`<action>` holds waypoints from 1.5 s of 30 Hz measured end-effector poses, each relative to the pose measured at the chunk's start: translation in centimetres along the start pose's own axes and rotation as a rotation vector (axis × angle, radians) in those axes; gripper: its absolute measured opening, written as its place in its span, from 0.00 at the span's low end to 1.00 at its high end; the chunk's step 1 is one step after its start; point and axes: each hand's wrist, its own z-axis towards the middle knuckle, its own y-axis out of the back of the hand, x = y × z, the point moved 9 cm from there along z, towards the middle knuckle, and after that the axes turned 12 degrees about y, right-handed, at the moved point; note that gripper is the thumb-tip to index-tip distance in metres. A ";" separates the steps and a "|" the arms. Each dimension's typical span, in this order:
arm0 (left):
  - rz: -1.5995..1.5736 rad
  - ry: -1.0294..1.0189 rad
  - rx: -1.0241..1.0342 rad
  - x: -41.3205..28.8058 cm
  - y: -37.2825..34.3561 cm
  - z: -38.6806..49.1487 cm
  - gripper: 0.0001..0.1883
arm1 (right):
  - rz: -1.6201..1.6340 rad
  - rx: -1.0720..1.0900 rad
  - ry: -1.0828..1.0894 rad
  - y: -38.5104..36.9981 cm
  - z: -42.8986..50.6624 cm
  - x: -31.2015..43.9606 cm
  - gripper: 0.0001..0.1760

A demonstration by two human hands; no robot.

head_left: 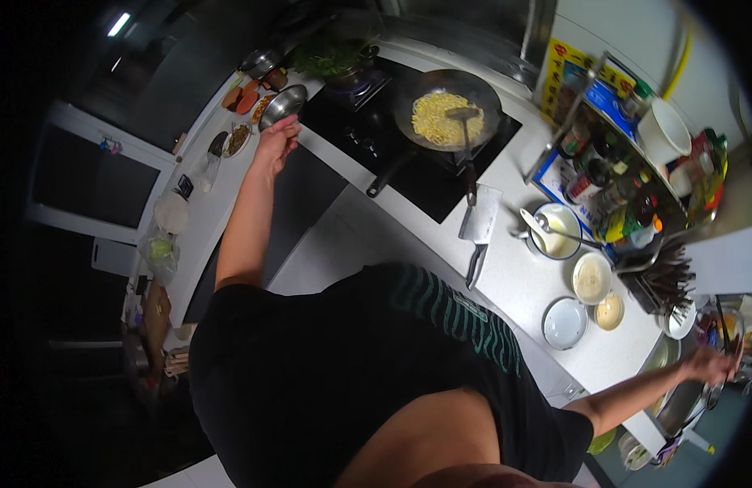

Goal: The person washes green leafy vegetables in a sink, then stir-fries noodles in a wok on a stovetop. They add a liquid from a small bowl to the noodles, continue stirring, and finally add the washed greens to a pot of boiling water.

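Note:
My left hand (pixel 279 141) grips the rim of a tilted stainless steel bowl (pixel 283 107) above the counter, left of the hob. Far to the right, my right hand (pixel 711 366) is stretched over the sink area; small and blurred there, it leaves unclear what its fingers hold. A wok (pixel 406 131) sits on the black glass hob (pixel 376 137) with bean sprouts (pixel 434 119) in it. The metal head of a spatula (pixel 464 114) lies in the sprouts, its handle leaning over the wok's near rim. Nobody's hand is on the spatula or the wok's handle.
A cleaver (pixel 483 216) lies near the counter's front edge. Right of it stand an enamel mug (pixel 556 244) with spoons, several bowls (pixel 565 323) and a chopstick holder (pixel 647 293). A rack (pixel 641 165) holds seasoning bottles. Behind the hob's left burner is a pot of greens (pixel 339 64).

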 end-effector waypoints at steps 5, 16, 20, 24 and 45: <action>0.167 -0.343 -0.066 -6.3 -1.4 1.2 0.13 | 0.415 -0.216 -0.047 6.8 4.0 21.6 0.32; 0.282 -0.796 0.037 -22.6 -4.3 29.1 0.13 | 1.202 -0.011 -0.881 -1.1 -5.2 62.1 0.22; 0.402 -0.857 -0.036 -20.9 -5.1 31.7 0.15 | 1.384 0.040 -0.848 -3.0 -5.5 72.4 0.21; 0.382 -0.984 -0.041 -17.9 -3.5 27.5 0.23 | 1.479 0.109 -0.894 -6.6 -5.2 80.2 0.22; -0.359 0.278 0.731 -6.2 -0.4 24.5 0.19 | 1.171 0.557 -0.151 -26.3 -13.1 106.7 0.34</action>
